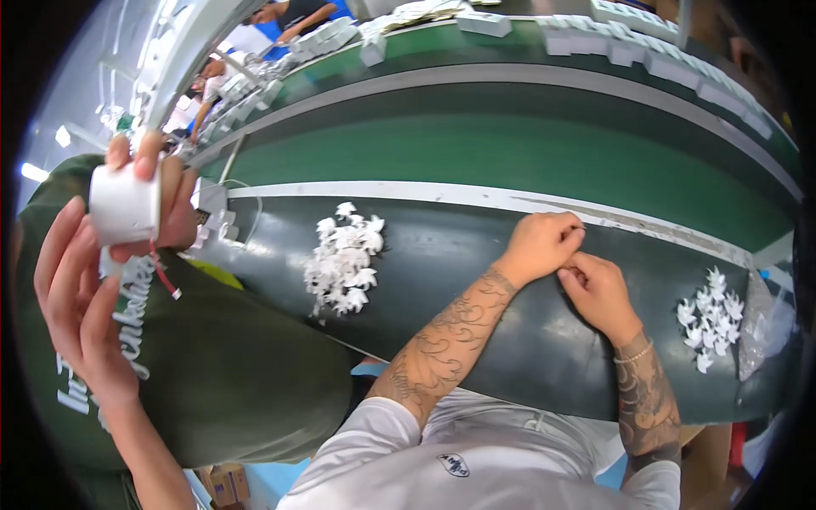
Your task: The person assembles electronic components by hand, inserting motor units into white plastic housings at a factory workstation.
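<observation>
Above the dark work table (pixel 459 331), my left hand (pixel 542 246) is closed, its fingers curled in. Just right of it and slightly nearer, my right hand (pixel 600 293) is closed too, thumb against the curled fingers. The two hands meet or nearly meet at the fingertips. Whatever they may hold is hidden or too small to name. To the left of my hands lies a heap of small white plastic pieces (pixel 344 259) with pointed ends. A smaller pile of similar white pieces (pixel 711 319) sits to the right.
At left a co-worker in a dark green shirt (pixel 238 365) holds up a white cylindrical housing (pixel 125 204) with a red wire and small connector. Beyond the table's pale edge runs a green conveyor (pixel 510 140). White boxes (pixel 671 64) line its far side. A clear plastic bag (pixel 765 327) lies far right.
</observation>
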